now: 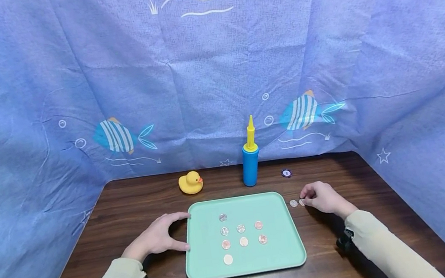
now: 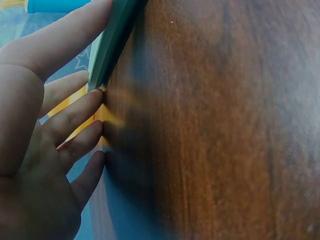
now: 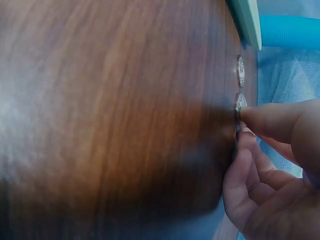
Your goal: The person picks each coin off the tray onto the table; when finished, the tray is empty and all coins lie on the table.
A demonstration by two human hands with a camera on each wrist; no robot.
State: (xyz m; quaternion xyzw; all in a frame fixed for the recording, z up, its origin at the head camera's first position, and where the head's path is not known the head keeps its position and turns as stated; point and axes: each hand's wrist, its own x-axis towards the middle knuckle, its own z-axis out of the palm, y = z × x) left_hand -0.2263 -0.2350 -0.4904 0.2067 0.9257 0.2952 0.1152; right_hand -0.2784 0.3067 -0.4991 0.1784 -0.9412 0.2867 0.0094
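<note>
A mint-green tray (image 1: 281, 254) lies on the table with several coins spread over it, some silvery and some coppery. My left hand (image 1: 161, 233) rests at the tray's left edge. Its fingers are spread, with thumb and index fingertip touching the rim. Right of the tray, two silvery coins lie side by side on the wood. My right hand (image 1: 321, 198) is at the outer coin (image 3: 241, 102), thumb tip on it and the other fingers curled; the index fingertip is partly hidden behind the thumb. The inner coin (image 1: 293, 203) lies untouched between that hand and the tray.
Behind the tray stand a yellow rubber duck (image 1: 191, 183) and a blue hand pump (image 1: 250, 166) with a yellow nozzle. A dark poker chip (image 1: 286, 173) lies to the pump's right. Blue fish-print cloth (image 1: 206, 84) hangs along the back and sides of the brown table (image 1: 128, 195).
</note>
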